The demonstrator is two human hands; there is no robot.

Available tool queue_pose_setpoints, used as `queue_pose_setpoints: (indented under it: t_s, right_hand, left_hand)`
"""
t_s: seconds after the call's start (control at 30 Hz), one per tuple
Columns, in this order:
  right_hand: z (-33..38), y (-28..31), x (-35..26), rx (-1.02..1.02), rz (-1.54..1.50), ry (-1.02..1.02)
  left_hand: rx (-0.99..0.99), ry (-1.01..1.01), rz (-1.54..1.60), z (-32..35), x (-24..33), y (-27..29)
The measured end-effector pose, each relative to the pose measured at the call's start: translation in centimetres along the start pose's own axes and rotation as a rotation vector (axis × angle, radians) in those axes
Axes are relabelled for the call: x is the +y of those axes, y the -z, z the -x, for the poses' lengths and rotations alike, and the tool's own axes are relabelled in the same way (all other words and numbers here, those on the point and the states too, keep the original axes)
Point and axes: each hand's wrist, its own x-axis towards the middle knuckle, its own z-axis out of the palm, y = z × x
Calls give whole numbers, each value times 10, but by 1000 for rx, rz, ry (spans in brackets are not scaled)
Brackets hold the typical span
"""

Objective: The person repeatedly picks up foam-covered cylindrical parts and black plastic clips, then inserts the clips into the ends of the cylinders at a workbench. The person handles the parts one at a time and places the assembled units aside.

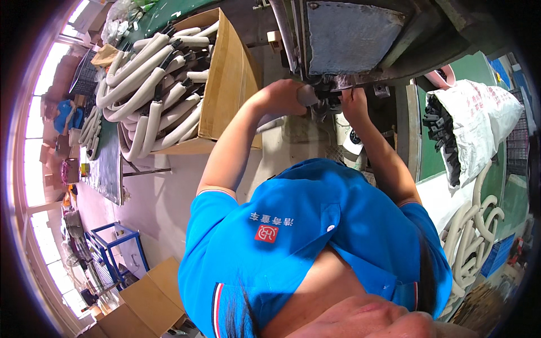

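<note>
Below the machine (352, 42), my left hand (280, 97) is wrapped round a pale grey foam-covered tube (307, 96). The tube's end points right, toward dark metal parts (326, 93) under the machine's lower edge. To the right of those parts is my right hand (354, 106), its fingers pinched together just under the edge. What the right fingers hold, if anything, is hidden. Both forearms reach up from my blue shirt.
At the left, a cardboard box (234, 79) is heaped with bent pale tubes (141, 101) with black ends. A white sack (479, 115) of black parts lies on a green table (434, 129) at the right. More pale tubes (468, 242) are piled below it. A blue frame (115, 248) stands lower left.
</note>
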Motion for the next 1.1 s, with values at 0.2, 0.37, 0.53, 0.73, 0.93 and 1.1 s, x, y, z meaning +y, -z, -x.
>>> queue_pose_setpoints:
  t_s: [0.2, 0.37, 0.53, 0.73, 0.93, 1.1]
  right_hand:
    - [-11, 8, -31, -192, -441, -620]
    - [-8, 19, 13, -425, -614, -692]
    - [-22, -9, 69, -161, -440, -375]
    - [-14, -82, 167, -260, -399, -266]
    - [-2, -86, 115, 3, -1000, -880]
    - [-3, -91, 193, -8, -548, -430]
  left_hand:
    - [-306, 124, 262, -24, -36, -4]
    - [194, -99, 67, 6, -60, -33]
    - [385, 5, -46, 33, -83, -64]
    - [347, 50, -65, 42, -57, -53]
    - [320, 74, -98, 46, -58, -49]
    - [322, 43, -97, 37, -48, -46]
